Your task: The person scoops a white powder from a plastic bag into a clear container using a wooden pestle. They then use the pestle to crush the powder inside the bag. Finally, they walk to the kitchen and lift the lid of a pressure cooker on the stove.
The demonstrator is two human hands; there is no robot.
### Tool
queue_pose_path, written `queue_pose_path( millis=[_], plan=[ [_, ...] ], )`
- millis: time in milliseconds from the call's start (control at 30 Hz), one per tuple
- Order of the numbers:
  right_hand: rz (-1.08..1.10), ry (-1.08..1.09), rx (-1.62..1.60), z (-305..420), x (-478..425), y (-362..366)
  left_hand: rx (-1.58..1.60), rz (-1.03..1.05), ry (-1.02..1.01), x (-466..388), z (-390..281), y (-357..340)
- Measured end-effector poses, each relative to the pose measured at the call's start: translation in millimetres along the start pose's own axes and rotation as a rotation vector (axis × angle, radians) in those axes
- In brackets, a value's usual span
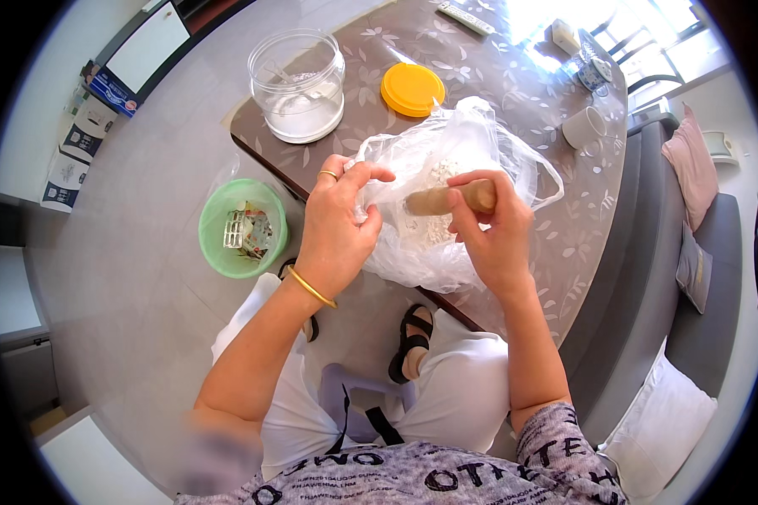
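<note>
My right hand (499,233) grips one end of a short, thick brown cylinder (445,198), perhaps wooden, held nearly level over a clear plastic bag (404,252). Pale crumbly pieces and powder (447,169) lie in the bag, which rests at the table's edge. With its fingertips, my left hand (344,221) pinches the bag's left side. Behind the bag sits a round yellow lid (413,89). To the lid's left, a clear wide-mouthed jar (298,95) stands open, holding white powder and what looks like a clear scoop.
Below the table's left edge, a green bin (210,243) with a clear liner holds wrappers. A white cup (584,128), a patterned lidded pot (594,74) and a remote control (466,19) are on the flower-patterned table (543,259). A grey sofa (631,252) runs along the right.
</note>
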State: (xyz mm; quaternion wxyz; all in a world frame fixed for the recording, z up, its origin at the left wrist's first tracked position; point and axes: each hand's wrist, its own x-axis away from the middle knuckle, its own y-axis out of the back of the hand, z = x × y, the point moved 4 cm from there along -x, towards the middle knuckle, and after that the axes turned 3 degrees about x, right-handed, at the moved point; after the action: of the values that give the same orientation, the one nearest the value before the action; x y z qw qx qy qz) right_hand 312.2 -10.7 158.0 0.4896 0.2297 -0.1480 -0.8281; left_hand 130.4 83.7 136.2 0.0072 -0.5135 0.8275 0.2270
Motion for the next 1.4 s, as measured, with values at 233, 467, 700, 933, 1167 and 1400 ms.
queue_pose_path(
  millis=[233, 467, 700, 933, 1167, 1400],
  plan=[
    [0.053, 0.046, -0.003, -10, -6, -12, 0.017, -0.015, -0.020, -1, -1, -1],
    [0.018, 0.061, -0.032, -18, -11, -11, 0.008, -0.047, -0.037, -3, 0, -1],
    [0.027, 0.085, -0.072, -27, -17, -16, -0.002, -0.053, -0.024, -3, -3, -2],
    [0.046, 0.083, -0.075, -27, -16, -13, -0.083, -0.061, -0.094, -4, 1, -2],
    [-0.040, 0.055, -0.115, -18, -14, -10, -0.083, -0.070, -0.108, -4, 3, -1],
    [-0.024, 0.044, -0.076, -16, -11, -9, -0.053, -0.022, -0.002, -2, -3, -1]
  ],
)
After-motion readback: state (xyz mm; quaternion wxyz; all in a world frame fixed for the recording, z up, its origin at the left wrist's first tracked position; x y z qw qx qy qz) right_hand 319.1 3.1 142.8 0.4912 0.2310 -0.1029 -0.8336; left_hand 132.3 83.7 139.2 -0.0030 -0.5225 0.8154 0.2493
